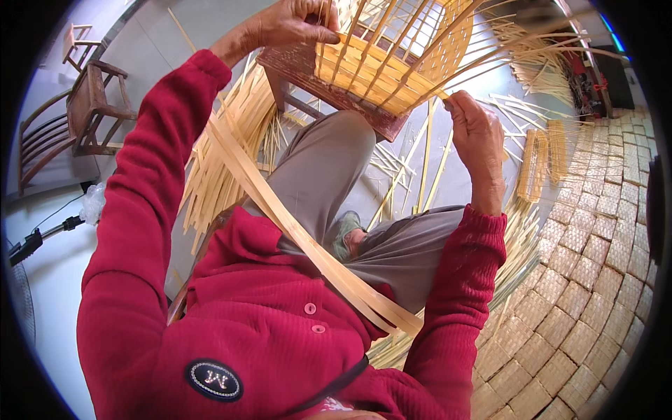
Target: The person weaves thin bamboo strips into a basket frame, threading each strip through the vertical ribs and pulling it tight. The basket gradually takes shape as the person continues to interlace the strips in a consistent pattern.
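A partly woven bamboo basket (371,73), with tall upright splints, rests on a worn reddish wooden stool (294,70). My left hand (304,26) is closed on the upper left end of its woven band, thumb pressed against a pale strip. My right hand (472,133) pinches a strip at the basket's right end, where it sticks out past the weave. Long flat bamboo strips (269,206) lie diagonally over my lap, across my grey trousers. The far side of the basket runs out of view at the top edge.
Wooden chairs (94,105) stand at the left, above a fan (24,294). Bundles of split bamboo (203,189) and loose strips (413,168) lie around the stool. Small woven rectangular pieces (574,273) cover the right side in rows, with narrow woven panels (535,161) beside them.
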Available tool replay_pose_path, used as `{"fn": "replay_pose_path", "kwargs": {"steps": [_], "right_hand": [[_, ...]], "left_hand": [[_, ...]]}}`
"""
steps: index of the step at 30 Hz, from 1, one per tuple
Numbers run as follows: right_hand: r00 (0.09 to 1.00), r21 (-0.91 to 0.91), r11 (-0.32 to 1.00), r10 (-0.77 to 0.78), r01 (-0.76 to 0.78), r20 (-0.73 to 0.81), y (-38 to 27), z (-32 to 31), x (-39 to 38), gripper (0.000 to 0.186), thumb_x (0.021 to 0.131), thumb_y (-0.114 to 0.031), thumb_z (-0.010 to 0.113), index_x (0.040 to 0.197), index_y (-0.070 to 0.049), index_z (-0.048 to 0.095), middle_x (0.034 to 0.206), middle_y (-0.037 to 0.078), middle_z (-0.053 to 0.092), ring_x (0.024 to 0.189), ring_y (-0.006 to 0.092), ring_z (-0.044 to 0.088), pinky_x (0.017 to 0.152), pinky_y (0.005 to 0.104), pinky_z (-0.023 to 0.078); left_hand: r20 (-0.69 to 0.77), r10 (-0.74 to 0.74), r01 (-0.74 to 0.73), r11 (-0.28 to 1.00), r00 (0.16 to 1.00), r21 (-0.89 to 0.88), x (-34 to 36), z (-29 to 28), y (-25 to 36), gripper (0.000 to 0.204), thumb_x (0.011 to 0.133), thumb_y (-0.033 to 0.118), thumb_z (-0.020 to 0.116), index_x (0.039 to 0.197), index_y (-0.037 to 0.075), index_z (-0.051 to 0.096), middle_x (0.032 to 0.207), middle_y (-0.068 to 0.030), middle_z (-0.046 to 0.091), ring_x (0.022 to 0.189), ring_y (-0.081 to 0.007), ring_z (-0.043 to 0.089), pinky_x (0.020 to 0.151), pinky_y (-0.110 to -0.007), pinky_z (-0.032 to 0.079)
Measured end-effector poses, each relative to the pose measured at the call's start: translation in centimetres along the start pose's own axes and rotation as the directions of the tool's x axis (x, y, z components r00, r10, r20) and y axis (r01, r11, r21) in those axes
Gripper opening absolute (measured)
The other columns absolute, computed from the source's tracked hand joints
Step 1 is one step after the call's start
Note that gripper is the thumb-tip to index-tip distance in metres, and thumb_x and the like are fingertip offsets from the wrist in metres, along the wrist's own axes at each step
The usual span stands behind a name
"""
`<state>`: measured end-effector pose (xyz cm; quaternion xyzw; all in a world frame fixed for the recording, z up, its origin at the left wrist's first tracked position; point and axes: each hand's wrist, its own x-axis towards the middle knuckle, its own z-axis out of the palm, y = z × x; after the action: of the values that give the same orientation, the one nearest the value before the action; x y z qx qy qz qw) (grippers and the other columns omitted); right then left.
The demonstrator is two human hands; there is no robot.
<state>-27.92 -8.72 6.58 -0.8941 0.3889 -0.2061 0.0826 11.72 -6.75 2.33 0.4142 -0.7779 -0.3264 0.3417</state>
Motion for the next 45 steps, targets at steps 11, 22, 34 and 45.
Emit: {"fn": "replay_pose_path", "kwargs": {"steps": [11,22,34,45], "right_hand": [[0.999,0.18,0.984,-0.015,0.008,0.036,-0.7,0.5,0.0,0.014,0.1,-0.014,0.056,0.107,-0.01,0.067,0.072,0.014,0.068,0.067,0.0341,0.067,0.062,0.0424,0.049],[0.991,0.378,0.918,0.088,-0.118,0.096,-4.3,2.0,-0.5,0.015,0.097,-0.013,0.059,0.105,-0.008,0.07,0.074,0.017,0.068,0.069,0.0312,0.071,0.063,0.0404,0.052],[0.983,0.196,0.968,-0.138,0.16,-0.121,-4.6,2.7,-1.1,0.014,0.094,-0.02,0.066,0.106,-0.015,0.068,0.079,0.011,0.072,0.073,0.0357,0.07,0.064,0.0452,0.054],[0.966,0.15,0.962,-0.202,0.227,-0.162,-1.7,3.8,1.9,0.039,0.083,-0.051,0.074,0.076,-0.013,0.067,0.061,0.008,0.061,0.057,0.0318,0.063,0.053,0.0416,0.048]], "left_hand": [[-0.747,-0.197,-0.037,0.958,0.635,-0.284,-3.3,4.3,2.5,0.041,0.094,0.01,0.075,0.132,0.007,0.06,0.108,-0.0011,0.065,0.09,-0.007,0.061,0.085,-0.024,0.054],[-0.384,0.264,-0.162,0.947,0.885,0.279,-1.4,10.4,12.0,0.032,0.09,0.007,0.073,0.122,0.004,0.068,0.101,-0.013,0.072,0.079,-0.0225,0.072,0.073,-0.032,0.058],[0.034,0.185,-0.185,0.915,0.982,0.36,2.8,8.6,10.3,0.015,0.087,0.009,0.075,0.1,0.003,0.071,0.09,-0.0109,0.073,0.081,-0.0264,0.073,0.073,-0.034,0.057],[0.168,0.243,-0.281,0.922,0.955,0.266,2.9,7.4,9.1,0.017,0.084,0.009,0.08,0.1,0.006,0.074,0.092,-0.0076,0.075,0.08,-0.0226,0.073,0.071,-0.031,0.057]]}}
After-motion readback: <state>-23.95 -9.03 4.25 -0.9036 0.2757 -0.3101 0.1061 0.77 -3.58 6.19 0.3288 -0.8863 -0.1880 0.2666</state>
